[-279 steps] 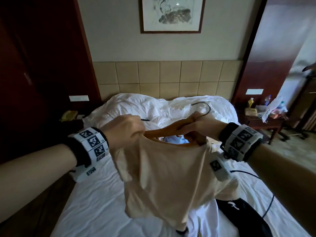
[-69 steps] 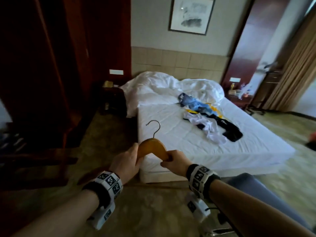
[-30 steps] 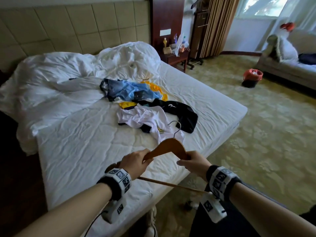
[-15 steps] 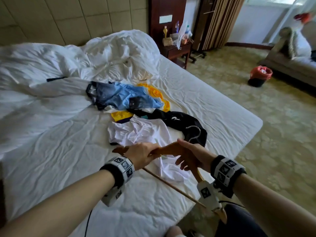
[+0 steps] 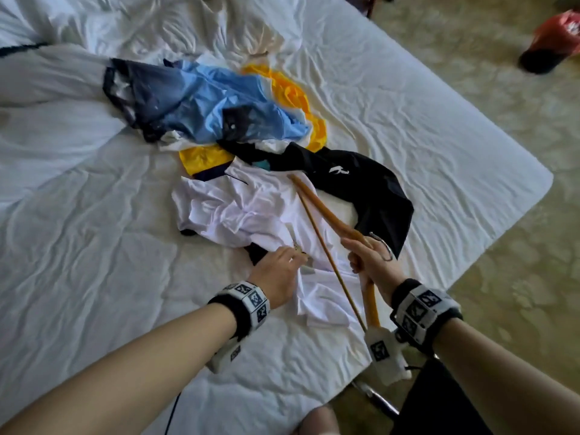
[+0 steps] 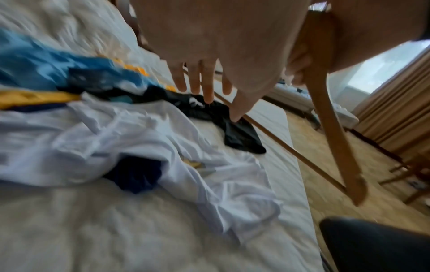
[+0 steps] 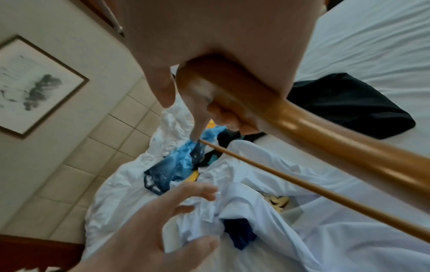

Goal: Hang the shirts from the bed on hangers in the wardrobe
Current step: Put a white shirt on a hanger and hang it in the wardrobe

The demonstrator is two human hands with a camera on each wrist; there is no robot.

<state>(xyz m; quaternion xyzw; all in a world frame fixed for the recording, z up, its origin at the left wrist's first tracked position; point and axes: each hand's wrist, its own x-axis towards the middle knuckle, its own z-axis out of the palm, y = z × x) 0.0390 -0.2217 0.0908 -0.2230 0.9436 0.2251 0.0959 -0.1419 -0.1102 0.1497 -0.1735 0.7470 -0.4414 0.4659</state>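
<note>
A person leans over a bed (image 5: 94, 277) strewn with shirts. The right hand (image 5: 373, 262) grips a wooden hanger (image 5: 326, 211) at its middle, fingers curled round it, above a crumpled white shirt (image 5: 244, 211). The left hand (image 5: 279, 271) hovers just over that white shirt, fingers spread and holding nothing. Beyond the white shirt lie a black shirt (image 5: 361, 183), a blue shirt (image 5: 204, 102) and a yellow shirt (image 5: 292, 95).
</note>
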